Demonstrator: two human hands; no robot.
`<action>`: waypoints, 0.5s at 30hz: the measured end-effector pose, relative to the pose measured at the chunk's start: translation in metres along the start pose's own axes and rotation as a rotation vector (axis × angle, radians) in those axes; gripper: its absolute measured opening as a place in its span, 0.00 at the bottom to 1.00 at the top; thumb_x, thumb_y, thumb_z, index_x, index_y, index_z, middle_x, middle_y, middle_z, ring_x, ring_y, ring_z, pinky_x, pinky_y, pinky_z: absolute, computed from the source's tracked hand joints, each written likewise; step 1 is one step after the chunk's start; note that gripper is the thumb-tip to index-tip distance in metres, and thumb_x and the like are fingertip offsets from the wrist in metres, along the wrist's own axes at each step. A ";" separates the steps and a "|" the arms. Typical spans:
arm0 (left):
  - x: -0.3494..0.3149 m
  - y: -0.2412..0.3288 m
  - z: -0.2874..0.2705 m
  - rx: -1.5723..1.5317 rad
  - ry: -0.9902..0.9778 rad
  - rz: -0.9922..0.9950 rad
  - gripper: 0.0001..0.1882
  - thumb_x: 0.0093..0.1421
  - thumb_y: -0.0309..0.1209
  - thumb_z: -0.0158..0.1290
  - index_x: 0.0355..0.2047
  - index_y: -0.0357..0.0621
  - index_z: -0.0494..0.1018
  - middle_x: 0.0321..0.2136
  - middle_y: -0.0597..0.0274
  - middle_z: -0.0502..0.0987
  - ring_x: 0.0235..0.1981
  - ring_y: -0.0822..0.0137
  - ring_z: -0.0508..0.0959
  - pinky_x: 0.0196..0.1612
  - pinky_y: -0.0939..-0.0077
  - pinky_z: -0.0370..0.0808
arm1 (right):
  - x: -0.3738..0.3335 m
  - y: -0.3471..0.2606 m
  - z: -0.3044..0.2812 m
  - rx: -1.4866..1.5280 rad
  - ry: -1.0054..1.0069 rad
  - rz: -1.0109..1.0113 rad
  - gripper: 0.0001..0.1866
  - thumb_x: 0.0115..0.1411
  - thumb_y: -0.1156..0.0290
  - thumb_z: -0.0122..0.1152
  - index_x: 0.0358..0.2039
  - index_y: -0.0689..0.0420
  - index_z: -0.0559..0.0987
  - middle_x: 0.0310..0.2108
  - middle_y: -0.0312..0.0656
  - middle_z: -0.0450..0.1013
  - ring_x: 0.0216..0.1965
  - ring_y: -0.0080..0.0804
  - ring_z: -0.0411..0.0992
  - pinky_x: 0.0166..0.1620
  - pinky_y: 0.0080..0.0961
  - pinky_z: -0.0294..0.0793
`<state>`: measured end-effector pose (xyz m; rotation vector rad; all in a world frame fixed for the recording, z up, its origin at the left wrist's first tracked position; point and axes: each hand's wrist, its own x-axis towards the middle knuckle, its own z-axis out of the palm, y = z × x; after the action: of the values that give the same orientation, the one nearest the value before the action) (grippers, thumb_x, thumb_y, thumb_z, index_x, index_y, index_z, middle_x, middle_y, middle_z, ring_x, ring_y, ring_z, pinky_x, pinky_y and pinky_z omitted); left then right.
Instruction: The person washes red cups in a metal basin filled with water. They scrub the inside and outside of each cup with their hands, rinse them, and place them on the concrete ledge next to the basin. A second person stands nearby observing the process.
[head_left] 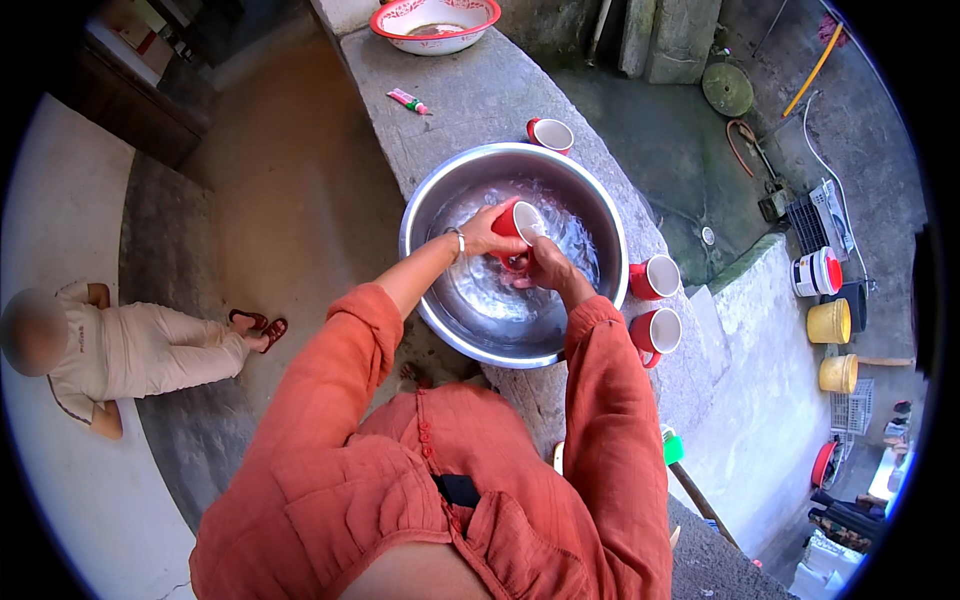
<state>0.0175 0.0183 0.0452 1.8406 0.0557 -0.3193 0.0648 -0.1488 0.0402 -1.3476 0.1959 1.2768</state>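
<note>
"Where is the cup?"

"The red cup (505,225) is between our two hands, over the metal basin (608,240), with rippling water (500,295) below it. We cannot tell whether its base touches the water."

"Which hand has it?"

"Our left hand (482,232) does. That grip is closed round the cup's side, fingers on the far side and thumb nearer our body. Our right hand (553,265) meets the cup from the right, fingers bent inward by the rim and handle. Whether that grip pinches the handle or only touches the cup, we cannot tell."

"And how does the cup point?"

"Its long axis runs from our left palm towards the right hand: base on the left, white mouth turned up and to the right. The handle is on the side nearer our body. So the mouth and handle are closer to the right hand, while the body of the cup sits in the left."

"What is round about?"

"The basin rests on a grey stone bench (480,95). Just past its far rim we find another cup (553,135); beside its right rim are an upper cup (661,276) and a lower cup (657,332). Farther off are a small tube (407,101) and a red-rimmed bowl (440,47)."
</note>
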 end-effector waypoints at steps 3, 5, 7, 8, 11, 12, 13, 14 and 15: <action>0.010 -0.020 0.008 0.464 0.157 0.043 0.53 0.31 0.47 0.67 0.59 0.57 0.54 0.49 0.49 0.62 0.51 0.48 0.65 0.54 0.63 0.64 | 0.006 0.007 -0.001 -0.002 -0.075 -0.006 0.22 0.63 0.58 0.34 0.44 0.61 0.70 0.28 0.45 0.73 0.25 0.40 0.75 0.21 0.29 0.77; 0.003 -0.003 0.011 0.590 0.167 -0.072 0.52 0.30 0.46 0.67 0.58 0.60 0.55 0.49 0.48 0.61 0.50 0.47 0.65 0.54 0.62 0.64 | 0.009 0.009 0.001 -0.078 -0.035 -0.040 0.22 0.62 0.59 0.34 0.44 0.62 0.70 0.30 0.46 0.74 0.24 0.40 0.75 0.20 0.29 0.76; -0.002 0.017 0.017 0.717 0.161 -0.143 0.51 0.29 0.47 0.66 0.58 0.63 0.56 0.48 0.48 0.61 0.50 0.47 0.65 0.53 0.62 0.65 | 0.041 0.028 -0.017 -0.173 0.147 -0.182 0.21 0.59 0.59 0.42 0.35 0.66 0.74 0.28 0.48 0.74 0.23 0.40 0.75 0.18 0.31 0.74; -0.002 0.028 0.020 0.770 0.137 -0.162 0.52 0.29 0.47 0.66 0.58 0.61 0.56 0.49 0.47 0.61 0.50 0.48 0.65 0.53 0.61 0.65 | 0.069 0.047 -0.042 -0.317 0.244 -0.291 0.22 0.58 0.56 0.45 0.32 0.65 0.76 0.27 0.49 0.74 0.23 0.40 0.75 0.19 0.33 0.74; 0.005 0.017 0.020 0.770 0.183 -0.157 0.51 0.30 0.49 0.66 0.56 0.52 0.58 0.47 0.48 0.65 0.49 0.50 0.68 0.51 0.63 0.67 | 0.069 0.045 -0.043 -0.336 0.441 -0.374 0.25 0.56 0.55 0.47 0.24 0.71 0.75 0.23 0.53 0.74 0.23 0.41 0.75 0.21 0.35 0.74; 0.012 0.009 0.024 0.741 0.199 -0.128 0.51 0.30 0.50 0.66 0.55 0.47 0.59 0.46 0.49 0.67 0.48 0.51 0.70 0.50 0.63 0.68 | 0.081 0.052 -0.059 -0.351 0.519 -0.415 0.27 0.57 0.54 0.47 0.24 0.72 0.75 0.22 0.53 0.74 0.22 0.42 0.75 0.21 0.35 0.74; 0.015 -0.004 0.014 0.581 0.176 -0.198 0.50 0.30 0.51 0.65 0.53 0.44 0.60 0.43 0.50 0.69 0.46 0.53 0.71 0.48 0.65 0.69 | 0.059 0.035 -0.039 -0.311 0.475 -0.338 0.28 0.58 0.54 0.45 0.25 0.73 0.74 0.22 0.54 0.73 0.20 0.41 0.75 0.21 0.33 0.74; 0.018 -0.014 0.004 0.422 0.145 -0.253 0.49 0.31 0.52 0.65 0.52 0.41 0.62 0.41 0.52 0.71 0.45 0.54 0.72 0.47 0.66 0.70 | 0.028 0.017 -0.021 -0.269 0.448 -0.262 0.29 0.60 0.53 0.42 0.25 0.74 0.74 0.22 0.54 0.73 0.19 0.40 0.74 0.21 0.32 0.75; 0.021 -0.025 -0.002 0.261 0.108 -0.304 0.48 0.31 0.53 0.65 0.50 0.37 0.63 0.39 0.54 0.73 0.43 0.56 0.74 0.46 0.68 0.71 | 0.003 0.005 -0.012 -0.245 0.370 -0.266 0.29 0.61 0.54 0.41 0.26 0.73 0.74 0.21 0.53 0.74 0.18 0.39 0.74 0.21 0.30 0.75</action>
<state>0.0329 0.0247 0.0171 2.1098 0.3875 -0.4556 0.0686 -0.1576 0.0319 -1.7532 0.1119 0.8413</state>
